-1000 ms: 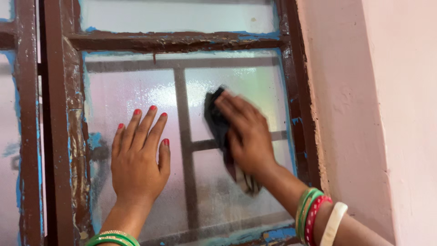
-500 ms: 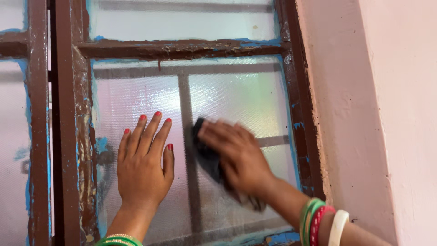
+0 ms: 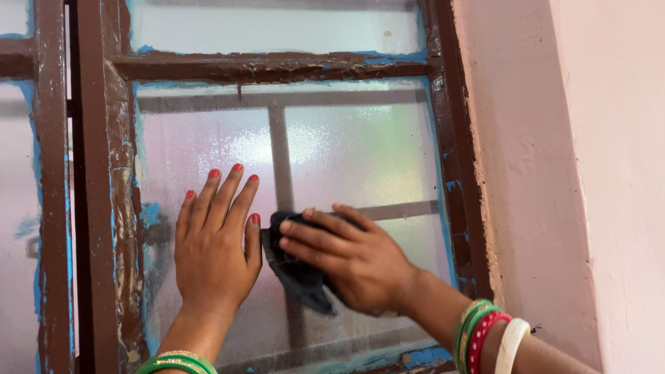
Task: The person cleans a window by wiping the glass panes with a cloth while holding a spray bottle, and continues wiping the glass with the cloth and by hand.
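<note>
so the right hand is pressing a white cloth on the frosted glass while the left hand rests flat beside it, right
Not quite: the cloth is dark, not white, as the head view shows. The right hand does press it on the frosted glass, and the left hand rests flat beside it.

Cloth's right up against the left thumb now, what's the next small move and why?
Probably sweep the right hand and cloth down along the pane toward the bottom frame. The left hand, flat on the glass, blocks further leftward travel, and the lower strip looks hazy.

We seem to be indoors in a home: a frosted window pane (image 3: 360, 152) in a worn brown frame (image 3: 97, 208), pink plastered wall (image 3: 575, 173) on the right.
</note>
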